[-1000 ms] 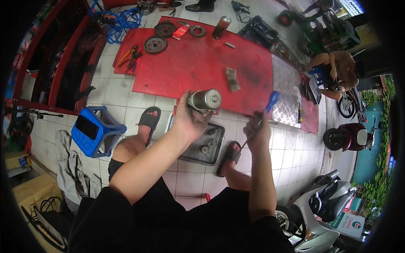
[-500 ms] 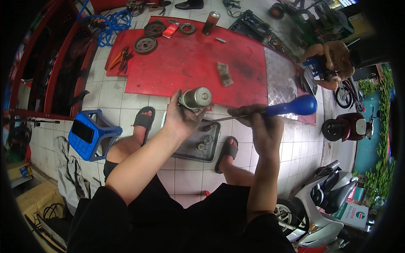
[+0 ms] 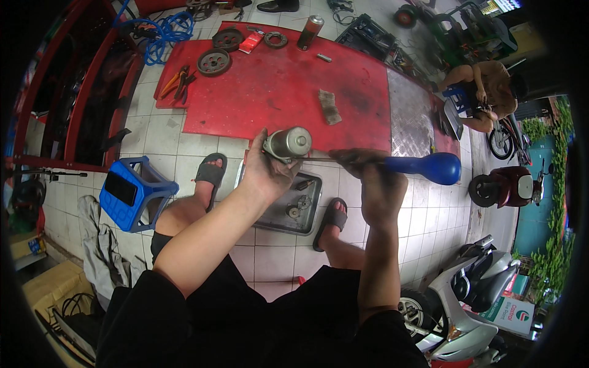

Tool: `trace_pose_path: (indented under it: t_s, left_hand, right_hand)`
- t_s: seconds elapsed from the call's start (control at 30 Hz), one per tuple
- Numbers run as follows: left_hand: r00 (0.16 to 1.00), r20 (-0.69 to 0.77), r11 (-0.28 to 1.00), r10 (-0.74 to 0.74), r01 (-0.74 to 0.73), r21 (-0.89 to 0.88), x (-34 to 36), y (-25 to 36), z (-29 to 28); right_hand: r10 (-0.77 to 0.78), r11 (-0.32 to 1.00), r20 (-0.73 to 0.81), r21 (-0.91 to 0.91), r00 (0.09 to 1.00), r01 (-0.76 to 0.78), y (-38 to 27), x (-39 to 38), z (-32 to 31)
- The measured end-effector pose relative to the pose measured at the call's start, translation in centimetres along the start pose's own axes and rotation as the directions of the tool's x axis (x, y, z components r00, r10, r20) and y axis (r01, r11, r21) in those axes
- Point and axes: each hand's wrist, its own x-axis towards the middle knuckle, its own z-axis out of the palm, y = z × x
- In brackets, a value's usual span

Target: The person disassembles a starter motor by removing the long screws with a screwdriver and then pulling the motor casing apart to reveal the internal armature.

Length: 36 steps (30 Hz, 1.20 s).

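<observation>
My left hand (image 3: 268, 175) is closed around a small cylindrical metal motor (image 3: 289, 143), its rounded end tilted up to the right. In my right hand (image 3: 381, 187) is a screwdriver (image 3: 426, 168) with a bulbous blue handle pointing right. Its thin shaft runs level to the left, and the tip reaches the motor's lower edge by my left fingers; the exact contact is hidden. Below both hands, a grey metal tray (image 3: 270, 219) on the floor holds a few small metal parts (image 3: 299, 207).
A low red table (image 3: 257, 98) ahead carries a grey pad (image 3: 329, 107), pliers (image 3: 178, 83), round metal parts (image 3: 213, 62) and a spray can (image 3: 310, 32). At left stands a blue stool (image 3: 138, 196) with a phone (image 3: 121, 187). Another person (image 3: 485, 89) sits far right; a scooter (image 3: 472, 294) stands near right.
The screwdriver has swung from slanting down over the tray to nearly level, its tip rising to the motor. My right hand has shifted slightly; the left still grips the motor.
</observation>
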Motion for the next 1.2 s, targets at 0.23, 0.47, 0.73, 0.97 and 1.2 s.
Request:
trace_pose_path:
  t_s: [0.23,0.47,0.73,0.97,1.2]
  left_hand:
    - [0.999,-0.025,1.000,0.019,-0.019,0.018,0.0,-0.2,0.1]
    - [1.000,-0.026,1.000,0.000,0.000,0.008,0.4,-0.2,-0.5]
    - [1.000,-0.024,1.000,0.007,-0.007,-0.002,0.2,-0.1,-0.7]
    - [0.999,0.014,0.998,-0.040,0.039,0.054,0.0,-0.6,-0.3]
    - [0.999,-0.004,0.996,-0.051,0.051,0.079,1.0,-0.4,-3.1]
  right_hand:
    - [-0.008,1.000,-0.049,-0.017,0.999,0.007,-1.0,-0.2,0.6]
    - [-0.032,0.999,-0.010,0.038,0.999,0.032,0.3,-0.3,0.5]
    - [-0.078,0.956,-0.091,-0.289,0.993,0.048,-0.5,0.2,0.8]
    - [-0.151,0.946,-0.009,-0.291,0.989,0.142,0.5,-0.4,-0.2]
    - [-0.112,0.979,-0.155,-0.187,0.981,0.082,0.4,-1.0,2.6]
